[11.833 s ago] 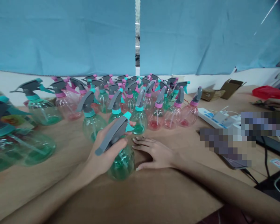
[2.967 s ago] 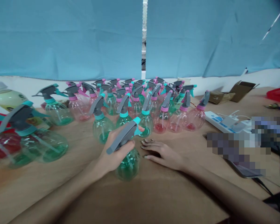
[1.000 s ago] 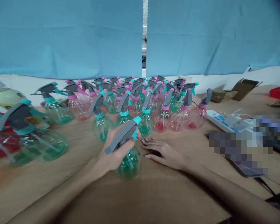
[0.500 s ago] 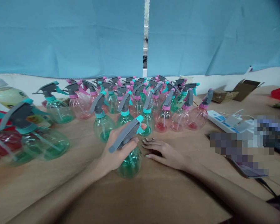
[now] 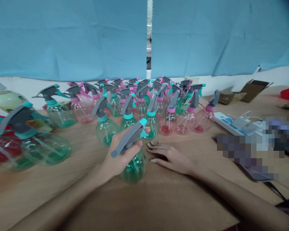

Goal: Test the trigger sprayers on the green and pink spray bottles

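Note:
My left hand (image 5: 120, 157) is closed around the neck of a green spray bottle (image 5: 134, 168) with a grey and turquoise trigger head. The bottle stands on the brown table, and my fingers hide its collar. Just right of it, my right hand (image 5: 170, 157) lies palm down on the table, fingers stretched out and holding nothing. Directly beyond my hands stand a green spray bottle (image 5: 106, 130) and a pink spray bottle (image 5: 168, 123), part of a crowd of similar ones with grey heads.
More spray bottles (image 5: 44, 147) stand at the left, near a large pale bottle (image 5: 7, 98). To the right lie a white power strip (image 5: 225, 122), a partly pixelated flat device (image 5: 257, 175) and cables. An open cardboard box (image 5: 254, 91) sits at the back right, before a blue cloth (image 5: 74, 38).
The view has shifted very slightly. My left hand still grips the green spray bottle, and my right hand rests in the same place.

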Available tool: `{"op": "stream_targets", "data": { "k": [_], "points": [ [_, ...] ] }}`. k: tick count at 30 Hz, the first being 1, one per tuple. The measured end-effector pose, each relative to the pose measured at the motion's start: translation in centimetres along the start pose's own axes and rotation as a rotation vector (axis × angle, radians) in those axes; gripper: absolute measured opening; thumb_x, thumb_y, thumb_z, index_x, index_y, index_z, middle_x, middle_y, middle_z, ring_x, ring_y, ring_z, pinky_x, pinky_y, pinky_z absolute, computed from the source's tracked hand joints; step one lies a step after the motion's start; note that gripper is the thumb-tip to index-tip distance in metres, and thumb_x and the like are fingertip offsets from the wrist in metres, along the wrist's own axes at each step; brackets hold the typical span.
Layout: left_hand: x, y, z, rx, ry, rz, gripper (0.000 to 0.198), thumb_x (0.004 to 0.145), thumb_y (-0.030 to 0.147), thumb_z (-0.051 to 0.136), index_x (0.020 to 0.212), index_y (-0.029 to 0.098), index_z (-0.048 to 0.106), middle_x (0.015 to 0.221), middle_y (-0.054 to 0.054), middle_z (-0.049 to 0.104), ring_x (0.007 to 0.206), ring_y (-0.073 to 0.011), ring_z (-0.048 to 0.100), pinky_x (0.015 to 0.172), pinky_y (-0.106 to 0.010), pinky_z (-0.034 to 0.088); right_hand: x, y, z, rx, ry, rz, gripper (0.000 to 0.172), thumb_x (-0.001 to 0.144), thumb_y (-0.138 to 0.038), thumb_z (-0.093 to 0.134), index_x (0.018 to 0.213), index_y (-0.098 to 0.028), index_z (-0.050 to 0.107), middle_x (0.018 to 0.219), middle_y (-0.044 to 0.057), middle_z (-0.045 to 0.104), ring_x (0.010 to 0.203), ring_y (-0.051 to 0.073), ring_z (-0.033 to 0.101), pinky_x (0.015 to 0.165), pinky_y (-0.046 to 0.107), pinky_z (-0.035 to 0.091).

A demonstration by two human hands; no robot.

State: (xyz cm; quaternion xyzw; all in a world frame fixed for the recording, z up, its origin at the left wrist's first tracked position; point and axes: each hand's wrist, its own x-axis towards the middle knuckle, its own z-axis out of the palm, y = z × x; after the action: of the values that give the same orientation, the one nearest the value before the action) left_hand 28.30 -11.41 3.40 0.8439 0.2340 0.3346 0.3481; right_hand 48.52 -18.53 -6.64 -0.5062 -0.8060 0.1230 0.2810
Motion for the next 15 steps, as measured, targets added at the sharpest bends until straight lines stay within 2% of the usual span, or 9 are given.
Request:
{"op": "stream_targets", "data": {
  "k": [15],
  "points": [
    [-0.10,-0.28,0.05,0.019,-0.023,-0.025,0.033,0.082,0.029,0.049,0.113,0.026,0.059,0.072,0.001,0.061,0.066,-0.0166,0.058,0.057,-0.027,0.044,-0.10,0.20,0.15,-0.021,-0.008,0.010,0.044,0.091,-0.043,0.047,0.129,-0.021,0.051,0.136,0.007,0.051,0.128,0.019,0.044,0.110,0.041,0.033]
  ]
}}
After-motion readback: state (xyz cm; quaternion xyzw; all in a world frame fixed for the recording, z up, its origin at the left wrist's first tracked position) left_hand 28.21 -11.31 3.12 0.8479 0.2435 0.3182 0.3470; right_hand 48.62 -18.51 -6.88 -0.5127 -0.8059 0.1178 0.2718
